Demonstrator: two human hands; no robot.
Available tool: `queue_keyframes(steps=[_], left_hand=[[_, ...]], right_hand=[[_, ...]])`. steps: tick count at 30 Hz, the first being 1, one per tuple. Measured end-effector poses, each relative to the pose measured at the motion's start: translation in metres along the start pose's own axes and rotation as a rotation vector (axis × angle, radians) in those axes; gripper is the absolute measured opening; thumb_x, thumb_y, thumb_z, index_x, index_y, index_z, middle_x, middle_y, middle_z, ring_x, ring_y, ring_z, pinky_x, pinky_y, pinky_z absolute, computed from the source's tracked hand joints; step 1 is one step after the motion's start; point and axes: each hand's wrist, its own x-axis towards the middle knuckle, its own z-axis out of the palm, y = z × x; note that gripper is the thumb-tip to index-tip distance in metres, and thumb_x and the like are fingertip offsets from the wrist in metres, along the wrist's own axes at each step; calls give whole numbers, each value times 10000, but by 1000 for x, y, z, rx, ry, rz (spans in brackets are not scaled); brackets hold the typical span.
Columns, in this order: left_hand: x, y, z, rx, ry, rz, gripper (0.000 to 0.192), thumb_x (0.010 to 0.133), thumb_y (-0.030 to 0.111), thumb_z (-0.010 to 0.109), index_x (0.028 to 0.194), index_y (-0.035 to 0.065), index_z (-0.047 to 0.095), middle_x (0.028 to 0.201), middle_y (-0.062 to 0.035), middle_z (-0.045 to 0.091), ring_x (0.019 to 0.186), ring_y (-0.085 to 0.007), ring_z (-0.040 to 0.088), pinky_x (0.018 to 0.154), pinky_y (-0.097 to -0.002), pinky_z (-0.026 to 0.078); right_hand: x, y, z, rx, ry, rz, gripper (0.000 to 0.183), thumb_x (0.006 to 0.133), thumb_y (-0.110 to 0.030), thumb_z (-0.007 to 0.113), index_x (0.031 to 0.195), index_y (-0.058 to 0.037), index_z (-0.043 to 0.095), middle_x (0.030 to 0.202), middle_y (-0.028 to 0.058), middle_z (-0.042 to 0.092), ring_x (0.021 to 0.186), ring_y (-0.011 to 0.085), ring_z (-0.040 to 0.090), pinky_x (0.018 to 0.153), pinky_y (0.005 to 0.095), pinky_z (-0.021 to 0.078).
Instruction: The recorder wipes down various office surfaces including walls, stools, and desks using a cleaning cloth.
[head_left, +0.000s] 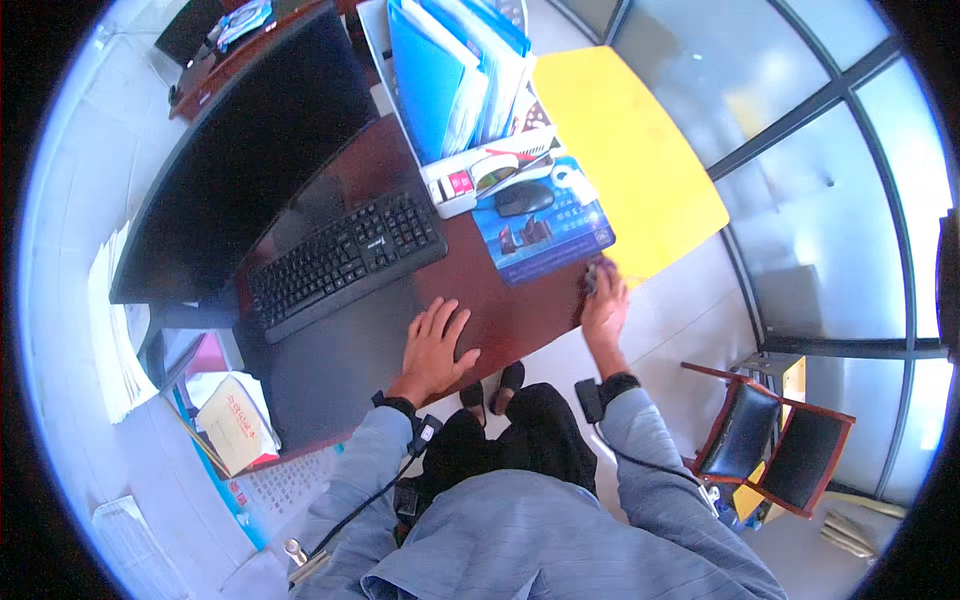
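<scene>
My left hand (435, 346) lies palm down on the dark reddish-brown desk (517, 315), its fingers apart and nothing in it. Just under it, to the left, spreads a black desk mat (337, 375). At the desk's right edge, my right hand (606, 307) has its fingers around a small dark object (592, 276), too blurred to name. Above that hand lies a blue printed mouse pad (544, 251) carrying a black computer mouse (523, 199) and a roll of white tape (566, 178). A black keyboard (349, 259) sits up and left of my left hand.
A large black monitor (247, 157) stands at the left. A white desk organizer (450, 187) holds blue folders (435, 82). Beyond the desk's right side is a yellow panel (630, 150). Papers and a booklet (232, 424) lie lower left; a wooden chair (750, 431) stands lower right.
</scene>
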Motion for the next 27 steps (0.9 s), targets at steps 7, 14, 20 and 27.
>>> queue_keyframes(steps=[7, 14, 20, 27], left_hand=[[3, 10, 5, -22, 64, -15, 675, 880, 404, 645, 1430, 73, 436, 1501, -170, 344, 1444, -364, 247, 1157, -516, 202], [17, 32, 17, 4, 122, -206, 740, 869, 402, 643, 1446, 18, 385, 1525, -207, 316, 1447, -393, 235, 1148, -555, 169], [22, 35, 24, 86, 59, -426, 737, 875, 431, 615, 1445, 26, 384, 1559, -176, 285, 1464, -383, 214, 1146, -552, 181], [31, 37, 22, 97, 11, -438, 767, 887, 527, 548, 1449, 33, 378, 1550, -193, 303, 1452, -417, 231, 1125, -596, 197]], right_hand=[[-31, -30, -3, 16, -42, -108, 419, 800, -15, 575, 1216, -58, 609, 1285, 143, 541, 1238, 361, 491, 1045, 479, 395], [41, 48, -4, -38, -88, 28, 470, 815, -11, 563, 1279, -82, 584, 1361, 115, 515, 1276, 341, 470, 1056, 472, 386], [156, 124, 15, -88, -117, -81, 482, 828, -29, 589, 1305, -89, 563, 1365, 114, 511, 1274, 342, 474, 1054, 473, 388], [310, 165, 72, -108, -180, -261, 483, 843, -69, 630, 1319, -113, 559, 1361, 122, 519, 1209, 358, 505, 1023, 469, 423]])
